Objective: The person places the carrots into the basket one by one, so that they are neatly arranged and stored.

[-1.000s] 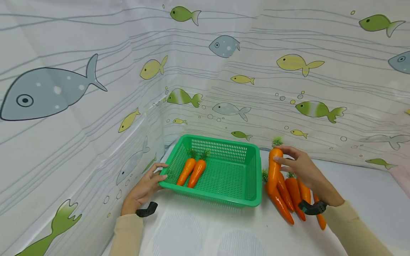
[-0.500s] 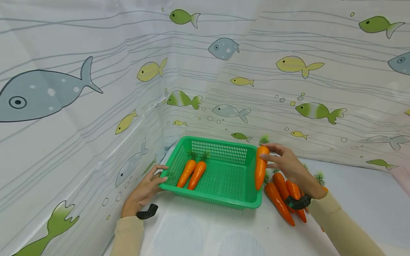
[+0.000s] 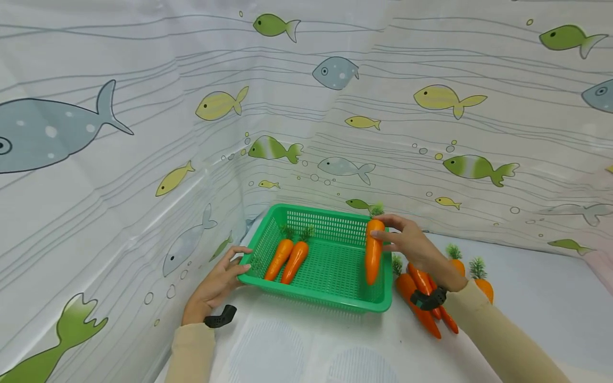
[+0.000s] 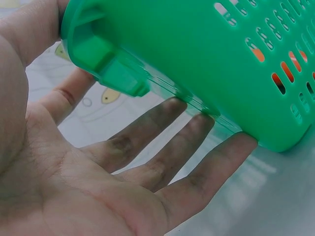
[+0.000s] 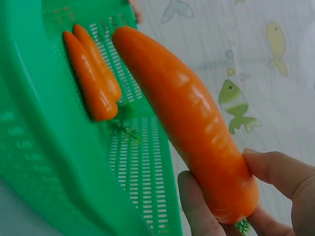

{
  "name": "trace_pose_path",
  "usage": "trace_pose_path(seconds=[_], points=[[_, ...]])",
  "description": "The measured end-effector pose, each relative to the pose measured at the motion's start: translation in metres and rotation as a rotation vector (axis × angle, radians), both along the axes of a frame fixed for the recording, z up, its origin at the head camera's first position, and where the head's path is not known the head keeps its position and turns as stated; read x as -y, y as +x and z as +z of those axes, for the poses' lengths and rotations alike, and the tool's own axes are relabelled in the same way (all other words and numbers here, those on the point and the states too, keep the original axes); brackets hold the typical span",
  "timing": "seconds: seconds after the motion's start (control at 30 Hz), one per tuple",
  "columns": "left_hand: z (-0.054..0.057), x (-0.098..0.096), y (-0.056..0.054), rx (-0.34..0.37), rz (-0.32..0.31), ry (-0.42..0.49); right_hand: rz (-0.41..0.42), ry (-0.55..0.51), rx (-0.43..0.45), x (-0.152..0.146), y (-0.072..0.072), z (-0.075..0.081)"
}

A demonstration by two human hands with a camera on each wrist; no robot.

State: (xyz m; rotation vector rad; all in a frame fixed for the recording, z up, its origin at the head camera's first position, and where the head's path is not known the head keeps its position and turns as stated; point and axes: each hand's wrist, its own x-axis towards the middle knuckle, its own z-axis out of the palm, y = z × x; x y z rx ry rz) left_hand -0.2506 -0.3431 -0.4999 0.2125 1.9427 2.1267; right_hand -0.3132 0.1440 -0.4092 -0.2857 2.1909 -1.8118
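Observation:
My right hand point(image 3: 407, 242) grips an orange carrot point(image 3: 373, 260) near its leafy end, thumb on one side and fingers on the other. The carrot hangs point down over the right part of a green plastic basket point(image 3: 311, 296); in the right wrist view it appears large between thumb and fingers point(image 5: 194, 204). My left hand point(image 3: 217, 279) holds the basket's left end. In the left wrist view, fingertips point(image 4: 234, 145) touch the outer wall while the thumb reaches the rim. Two carrots with green tops, one point(image 3: 279, 259) beside the other point(image 3: 295, 261), lie in the basket's left side.
Several more carrots point(image 3: 419, 308) lie in a pile on the white table point(image 3: 349, 346) right of the basket, partly hidden by my right forearm. A fish-patterned sheet point(image 3: 292, 106) rises as walls behind and to the left.
My right hand has carried the carrot leftward from above the pile to over the basket's right part. The left hand stays at the basket's left end.

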Motion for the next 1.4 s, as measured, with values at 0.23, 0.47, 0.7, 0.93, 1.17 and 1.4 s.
trace_pose_path(seconds=[0.23, 0.47, 0.7, 0.93, 1.17, 1.4], points=[[0.0, 0.0, 0.001, 0.006, 0.01, -0.002, 0.025, -0.028, 0.034, 0.027, -0.003, 0.003], [0.001, 0.002, 0.001, 0.01, 0.001, 0.013, 0.041, -0.061, 0.084, 0.051, -0.011, 0.0], [0.006, 0.004, -0.001, -0.005, -0.018, 0.015, 0.107, -0.097, 0.116, 0.07, -0.021, -0.006], [0.005, 0.007, -0.002, -0.018, -0.026, 0.011, 0.117, -0.088, 0.196, 0.096, -0.031, -0.009], [0.002, 0.009, -0.001, -0.023, -0.04, 0.015, 0.131, -0.032, 0.257, 0.126, -0.03, -0.026], [0.001, 0.009, -0.003, -0.025, -0.049, 0.018, 0.116, -0.05, 0.326, 0.144, -0.028, -0.035]])
